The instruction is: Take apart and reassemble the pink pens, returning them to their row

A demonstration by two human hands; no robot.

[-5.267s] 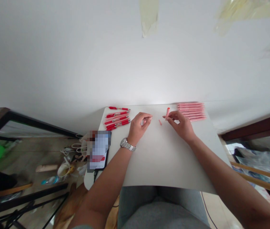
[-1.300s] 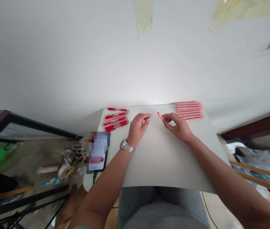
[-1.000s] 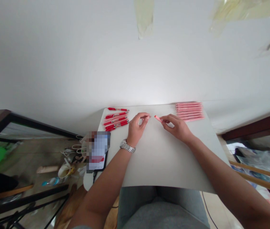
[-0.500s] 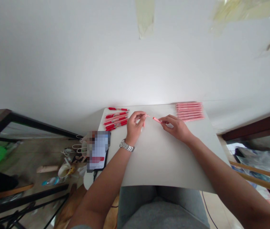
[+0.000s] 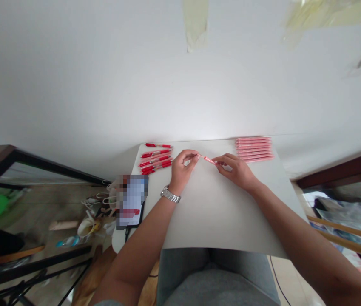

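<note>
L hand (image 5: 182, 169) pinches thin pc (image 5: 201, 155), R hand (image 5: 238, 171) grips tube (image 5: 209, 160) by one end, prob. so free tips line up.

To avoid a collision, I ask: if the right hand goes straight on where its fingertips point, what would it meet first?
Most likely the thin piece held by the left hand, just ahead of the reddish tube in the right hand. Depth is unclear; they may touch.
</note>
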